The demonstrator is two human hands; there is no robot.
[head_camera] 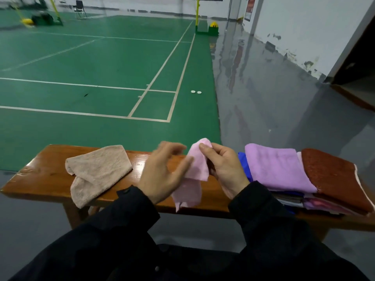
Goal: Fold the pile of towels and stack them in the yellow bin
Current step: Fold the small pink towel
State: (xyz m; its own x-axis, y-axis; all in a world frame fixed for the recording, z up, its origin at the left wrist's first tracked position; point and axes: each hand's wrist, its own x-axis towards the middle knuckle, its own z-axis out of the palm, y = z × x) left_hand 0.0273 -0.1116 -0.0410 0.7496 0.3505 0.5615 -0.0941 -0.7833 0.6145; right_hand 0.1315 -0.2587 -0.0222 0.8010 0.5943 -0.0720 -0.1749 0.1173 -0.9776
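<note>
Pink towel (197,169) hung above the wooden surface (46,175), pinched at its top edge by the right hand (224,165), fingers (205,148) clamped on the cloth; lower part draped past the front edge. Left hand (162,171) sat against the towel's left side, fingers spread apart, blurred, gripping nothing that could be made out. Beige towel (97,172) lay loosely folded on the surface to the left. Stacked to the right: lilac towel (278,167) over a blue one (244,163), rust-brown towel (334,177) beside it. Dark sleeves (263,220) covered both forearms. Green court floor (101,67) beyond.
</note>
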